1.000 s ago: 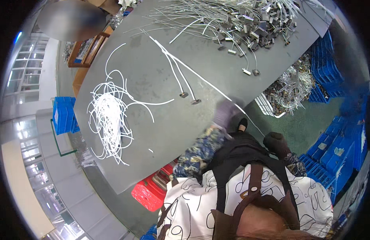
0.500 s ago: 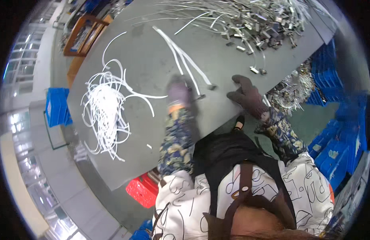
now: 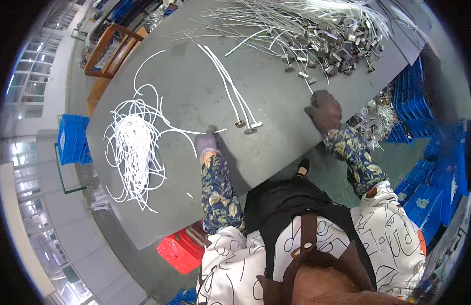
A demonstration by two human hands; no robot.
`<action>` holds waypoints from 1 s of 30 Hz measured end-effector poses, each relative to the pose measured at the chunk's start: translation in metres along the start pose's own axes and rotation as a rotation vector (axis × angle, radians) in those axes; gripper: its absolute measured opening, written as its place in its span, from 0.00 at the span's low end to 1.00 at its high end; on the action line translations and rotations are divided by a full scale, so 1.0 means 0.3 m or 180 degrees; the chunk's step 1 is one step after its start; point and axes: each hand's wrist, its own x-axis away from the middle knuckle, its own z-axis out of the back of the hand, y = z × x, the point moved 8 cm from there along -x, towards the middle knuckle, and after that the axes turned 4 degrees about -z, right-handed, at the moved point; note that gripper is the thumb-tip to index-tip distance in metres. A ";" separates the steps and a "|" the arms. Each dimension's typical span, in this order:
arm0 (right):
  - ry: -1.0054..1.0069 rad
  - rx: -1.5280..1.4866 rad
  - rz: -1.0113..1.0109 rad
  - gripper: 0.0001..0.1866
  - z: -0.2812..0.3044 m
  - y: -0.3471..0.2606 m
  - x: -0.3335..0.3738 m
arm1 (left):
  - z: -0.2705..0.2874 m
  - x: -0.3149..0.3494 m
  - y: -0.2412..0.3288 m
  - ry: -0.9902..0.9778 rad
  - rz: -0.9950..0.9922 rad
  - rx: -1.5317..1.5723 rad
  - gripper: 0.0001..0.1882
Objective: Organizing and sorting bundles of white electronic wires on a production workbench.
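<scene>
My left hand (image 3: 207, 143), in a purple-grey glove, is at the right side of a tangled pile of white tubing (image 3: 134, 147). Its fingers close on a white tube whose free end sticks out to the right. My right hand (image 3: 326, 113), in a dark brown glove, is curled near the table's right edge. A thin white cable (image 3: 311, 88) runs into its fingers; the cable's end is hidden. Between my hands, several white cables (image 3: 229, 84) lie side by side with small connectors (image 3: 252, 127) toward me.
A heap of cables with metal connectors (image 3: 342, 46) covers the far right of the grey table (image 3: 179, 203). Blue crates (image 3: 413, 96) and a bundle of cables (image 3: 373, 114) are beyond its right edge. A red stool (image 3: 179, 251) stands below the near edge, a wooden frame (image 3: 100, 51) at far left.
My left hand has moved left and toward me, from the laid-out cables to the tube by the pile. My right hand has gone from spread fingers to curled over the loose cable ends.
</scene>
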 end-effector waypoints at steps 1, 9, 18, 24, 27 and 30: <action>-0.0021 -0.0190 0.0173 0.14 0.001 -0.050 0.030 | 0.071 0.032 0.005 0.0322 -0.0104 -0.0263 0.26; -0.1516 -0.3590 -0.1009 0.14 -0.030 -0.008 0.289 | -0.042 0.012 0.086 -0.0447 -0.1363 -0.2416 0.14; -0.0584 -0.2817 -0.0317 0.04 0.171 -0.011 0.327 | -0.126 0.529 0.466 -0.1292 -0.1059 0.4091 0.10; 0.0089 -0.0987 0.1716 0.09 0.198 0.087 0.605 | -0.473 0.764 0.698 -0.3232 -0.0243 0.4939 0.08; -0.1914 -0.1670 -0.1363 0.07 -0.096 0.641 0.905 | -0.544 0.653 0.700 -0.2524 -0.0832 0.4322 0.07; -0.1799 -0.0594 -0.0142 0.09 -0.079 0.734 1.028 | -0.444 0.478 0.678 -0.1713 -0.1248 0.4657 0.08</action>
